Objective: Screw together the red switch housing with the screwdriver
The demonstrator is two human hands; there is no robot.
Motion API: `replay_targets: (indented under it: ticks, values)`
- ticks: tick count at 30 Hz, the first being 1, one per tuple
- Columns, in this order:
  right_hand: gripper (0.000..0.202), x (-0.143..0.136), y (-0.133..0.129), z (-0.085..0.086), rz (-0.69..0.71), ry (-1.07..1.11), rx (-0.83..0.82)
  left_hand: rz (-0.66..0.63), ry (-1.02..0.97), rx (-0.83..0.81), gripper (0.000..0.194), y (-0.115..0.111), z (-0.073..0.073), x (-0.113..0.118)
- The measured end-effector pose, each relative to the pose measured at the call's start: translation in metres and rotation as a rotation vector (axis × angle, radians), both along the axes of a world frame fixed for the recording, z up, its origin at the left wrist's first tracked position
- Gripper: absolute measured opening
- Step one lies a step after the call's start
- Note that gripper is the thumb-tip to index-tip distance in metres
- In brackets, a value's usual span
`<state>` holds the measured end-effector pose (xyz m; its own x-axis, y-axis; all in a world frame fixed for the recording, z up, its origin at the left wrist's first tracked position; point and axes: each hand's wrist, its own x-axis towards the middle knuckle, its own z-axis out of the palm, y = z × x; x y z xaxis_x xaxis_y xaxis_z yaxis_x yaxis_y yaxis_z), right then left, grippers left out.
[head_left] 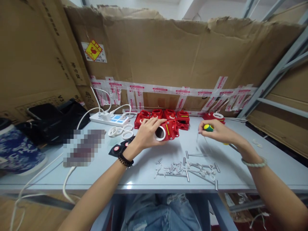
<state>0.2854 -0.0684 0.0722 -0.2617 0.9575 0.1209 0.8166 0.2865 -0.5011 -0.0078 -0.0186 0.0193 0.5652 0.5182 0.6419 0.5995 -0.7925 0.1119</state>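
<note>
My left hand (149, 133) is closed around a red plastic housing (171, 130) and keeps it tilted above the table. A white ring (160, 133) surrounds the round opening facing me, and a yellow label marks the housing's side. To the right, my right hand (216, 131) grips a screwdriver (208, 128) by its green and yellow handle, apart from the housing. Thin metal shows below those fingertips, too blurred to make out. Loose screws (176, 167) and T-shaped metal rods (201, 177) lie nearer me, among bits of white material.
More red housings (156, 113) stand in a row behind my left hand, another (214, 116) farther right. White rings (127, 134), black pieces (116, 149) and a power strip (110, 119) sit on the left. Cardboard (156, 57) walls the back; a metal rack (274, 70) stands right.
</note>
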Motion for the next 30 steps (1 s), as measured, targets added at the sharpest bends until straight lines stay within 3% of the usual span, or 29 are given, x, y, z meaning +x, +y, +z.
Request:
replay_targets:
  ticks: [5, 12, 15, 20, 23, 30]
  values:
    - [0.011, -0.017, 0.024, -0.002, -0.074, 0.137, -0.099, -0.002, -0.018, -0.009, 0.066, 0.003, -0.002, -0.002]
    - [0.016, -0.020, 0.053, -0.029, -0.003, -0.085, 0.038, 0.026, -0.026, -0.029, 0.068, 0.005, -0.003, -0.004]
    - [0.017, -0.013, 0.054, -0.037, -0.028, -0.203, 0.000, 0.043, -0.016, -0.037, 0.066, 0.005, -0.003, -0.003]
    - [0.031, -0.016, 0.046, -0.042, 0.019, -0.246, 0.118, 0.049, -0.003, -0.030, 0.065, 0.006, -0.003, -0.002]
    - [0.029, -0.027, 0.043, -0.049, 0.097, -0.280, 0.073, 0.053, 0.008, -0.035, 0.065, 0.005, -0.004, -0.002]
    - [0.021, -0.031, 0.046, -0.063, 0.103, -0.381, 0.001, 0.046, 0.017, -0.049, 0.065, 0.005, -0.005, -0.001]
